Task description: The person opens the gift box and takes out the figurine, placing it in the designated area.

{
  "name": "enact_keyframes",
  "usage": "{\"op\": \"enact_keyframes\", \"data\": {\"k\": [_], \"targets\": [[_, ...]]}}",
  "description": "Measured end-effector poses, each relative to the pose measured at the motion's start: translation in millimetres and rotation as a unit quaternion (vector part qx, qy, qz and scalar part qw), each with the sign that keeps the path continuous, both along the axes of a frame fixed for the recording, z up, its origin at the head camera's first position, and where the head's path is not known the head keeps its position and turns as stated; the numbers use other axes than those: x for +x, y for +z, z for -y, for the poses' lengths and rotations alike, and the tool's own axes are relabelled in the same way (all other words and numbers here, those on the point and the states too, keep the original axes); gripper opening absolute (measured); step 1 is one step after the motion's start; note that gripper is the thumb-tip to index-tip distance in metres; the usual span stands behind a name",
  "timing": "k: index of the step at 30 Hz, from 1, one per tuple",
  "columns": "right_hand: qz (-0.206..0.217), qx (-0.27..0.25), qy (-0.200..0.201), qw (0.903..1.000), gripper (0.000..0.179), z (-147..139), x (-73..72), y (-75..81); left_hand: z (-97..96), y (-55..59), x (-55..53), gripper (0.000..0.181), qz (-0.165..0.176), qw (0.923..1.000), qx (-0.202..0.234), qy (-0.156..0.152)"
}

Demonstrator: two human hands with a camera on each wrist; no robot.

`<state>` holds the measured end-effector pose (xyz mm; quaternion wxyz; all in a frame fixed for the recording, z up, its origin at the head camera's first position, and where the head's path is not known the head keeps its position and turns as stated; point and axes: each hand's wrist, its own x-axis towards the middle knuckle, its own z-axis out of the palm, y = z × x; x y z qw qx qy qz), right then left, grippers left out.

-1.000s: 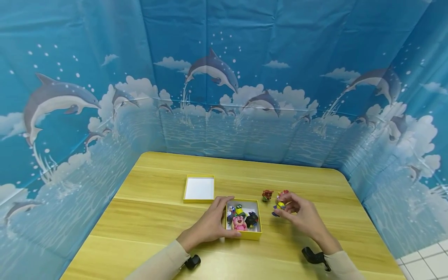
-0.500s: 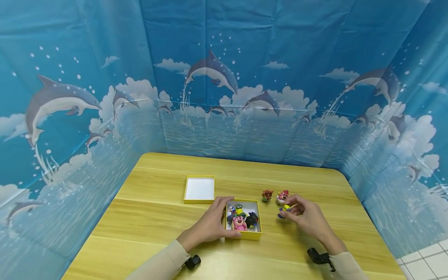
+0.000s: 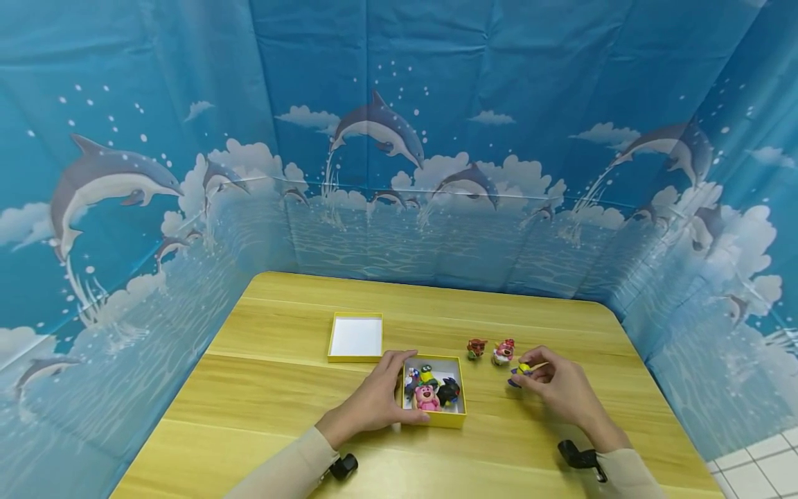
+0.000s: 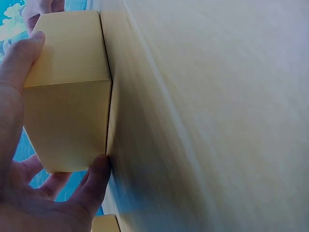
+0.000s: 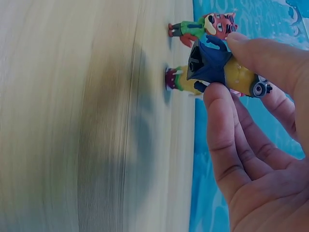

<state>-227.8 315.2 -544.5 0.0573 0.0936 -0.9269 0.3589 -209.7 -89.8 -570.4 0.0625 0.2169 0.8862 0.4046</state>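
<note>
The left hand (image 3: 368, 398) grips a yellow box (image 3: 449, 420) containing a pink bear figurine (image 3: 427, 398) and others; to its right, the right hand (image 3: 564, 388) pinches a Minion figurine (image 5: 239, 76) over the table (image 3: 280, 416); slightly farther stand a fox figurine (image 3: 476, 348) and a red-topped pink figurine (image 3: 503, 352); far left lies the white-lined lid (image 3: 355, 358).

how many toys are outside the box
3: the yellow toy in the right hand, plus the red toy and pink toy, standing side by side on the table.
</note>
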Motion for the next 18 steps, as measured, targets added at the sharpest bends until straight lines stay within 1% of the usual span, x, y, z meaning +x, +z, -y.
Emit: {"op": "enact_keyframes", "data": {"k": [10,18], "targets": [[0.003,0.018,-0.017,0.9997,0.036,-9,-11.3,-5.9,0.2,-2.4,-1.6,0.129,0.0,1.0,-0.001,0.003],[0.0,0.035,-0.023,0.9991,0.04,-16,-17.7,-9.5,-0.3,-2.0,-0.9,0.13,-0.004,1.0,-0.003,0.004]]}}
